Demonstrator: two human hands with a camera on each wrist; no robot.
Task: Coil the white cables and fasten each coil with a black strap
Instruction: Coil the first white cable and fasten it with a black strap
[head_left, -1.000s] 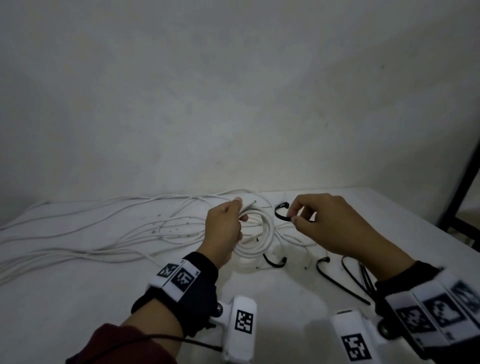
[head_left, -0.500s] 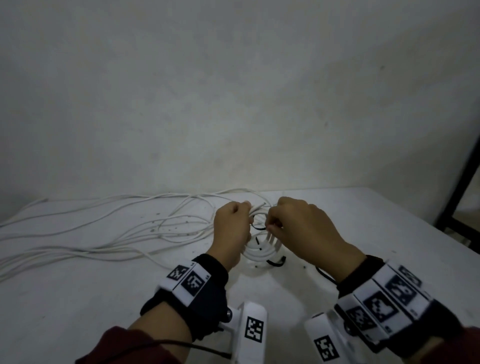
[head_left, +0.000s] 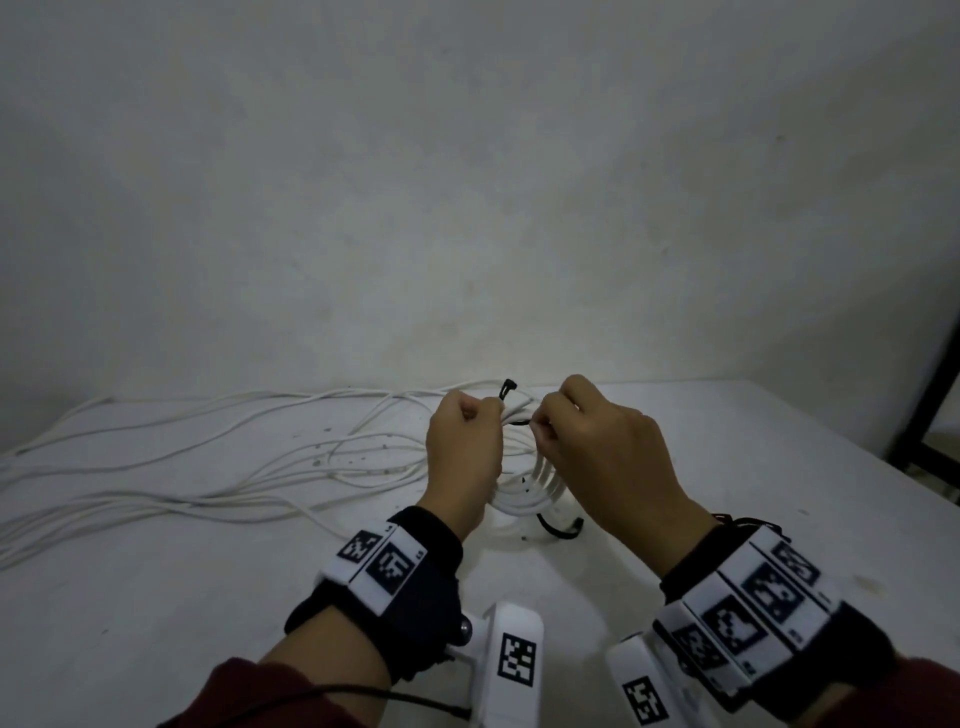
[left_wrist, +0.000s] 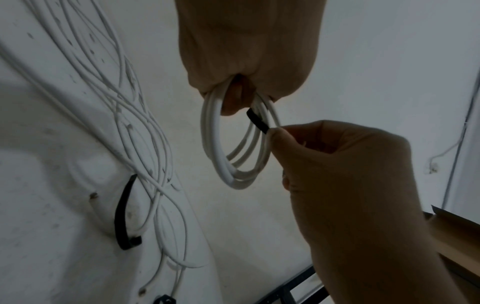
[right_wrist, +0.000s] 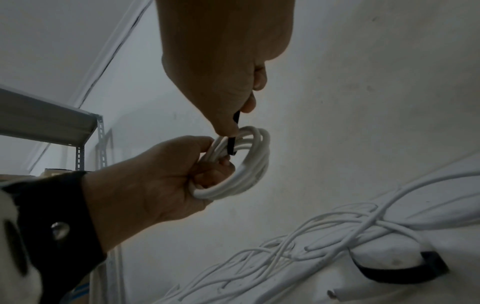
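My left hand (head_left: 465, 434) grips a small coil of white cable (head_left: 530, 486) and holds it upright above the table. My right hand (head_left: 569, 431) is close against it and pinches a black strap (head_left: 519, 423) that crosses the top of the coil. One strap end (head_left: 506, 388) sticks up between the hands. In the left wrist view the strap (left_wrist: 257, 121) runs from the coil (left_wrist: 213, 148) to the right hand's fingertips (left_wrist: 278, 133). From the right wrist, the strap (right_wrist: 231, 146) lies over the coil's strands (right_wrist: 254, 170) beside the left hand (right_wrist: 155, 181).
Several loose white cables (head_left: 208, 467) sprawl over the left half of the white table (head_left: 156, 597). Another black strap (head_left: 558, 527) lies on the table under the coil. A black frame (head_left: 930, 405) stands past the table's right edge.
My right hand moved left with the black strap from beside the coil to the coil's top. The strap now crosses the strands, and both hands sit closer together.
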